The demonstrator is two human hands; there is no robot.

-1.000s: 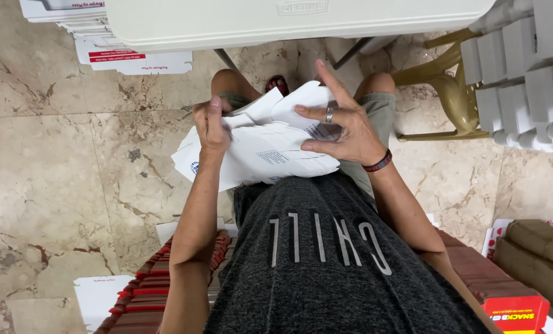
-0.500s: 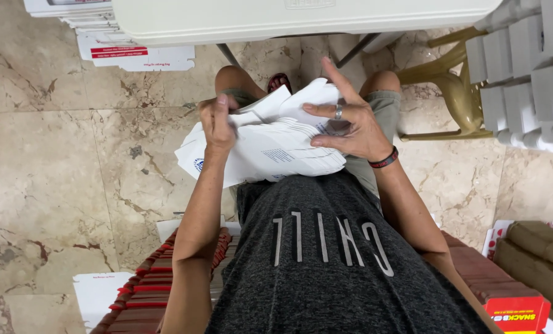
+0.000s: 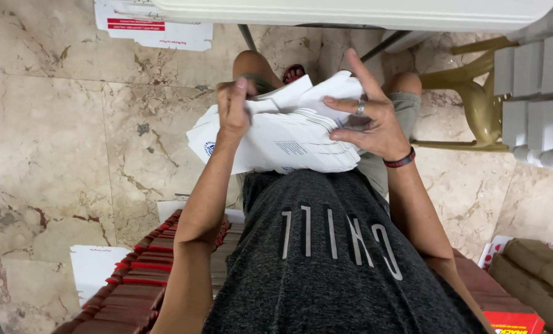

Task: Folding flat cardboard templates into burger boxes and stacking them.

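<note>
**Two hands on a stack of white envelopes**

Two bare hands work a thick stack of white envelopes (image 3: 289, 139) resting on the lap of a seated person in a dark grey shirt (image 3: 332, 260). The left hand (image 3: 234, 105) is closed, thumb and fingers pinching the upper edge of the top envelopes on the stack's left side. The right hand (image 3: 369, 120) lies over the right end of the stack: its index finger points up and away, the other fingers spread across the fanned edges, and the palm presses on the pile. A ring sits on one finger, and a dark wristband (image 3: 401, 161) circles the right wrist.

The envelopes are fanned, their edges stepping down toward the right hand, and several stand up loosely behind it. Both knees show just beyond the stack, under the edge of a white table (image 3: 350, 12). White boxes (image 3: 156, 28) with a red stripe lie on the marble floor (image 3: 60, 142) at upper left. A tan plastic chair (image 3: 474, 99) stands to the right. Rows of red-edged packets (image 3: 146, 272) fill the space beside the left forearm.
</note>
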